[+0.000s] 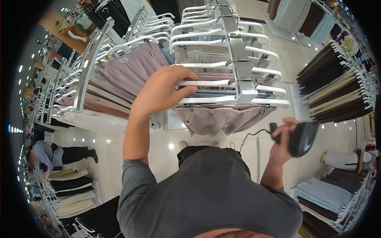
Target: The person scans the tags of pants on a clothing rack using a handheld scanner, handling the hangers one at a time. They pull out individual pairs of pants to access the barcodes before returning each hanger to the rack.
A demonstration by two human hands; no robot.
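Note:
My left hand [168, 85] is at the end of a white hanger [212, 83] on the rack in front of me. Its thumb and fingers curve to either side of the hanger. Pale pink elastic-waist trousers [222, 119] hang from the nearest hanger, just below that hand. Off to the right, my right hand [281, 139] is closed on a dark handheld scanner [304, 139], slightly blurred. A thin black cable [249, 139] runs from near the scanner toward my waist.
The metal rack bar [240, 67] carries several more white hangers with garments. Another rack [89, 65] with pink trousers stands close on the left. Dark and beige trousers [333, 91] hang at the right. One person [59, 152] is at far left, another [345, 158] at far right.

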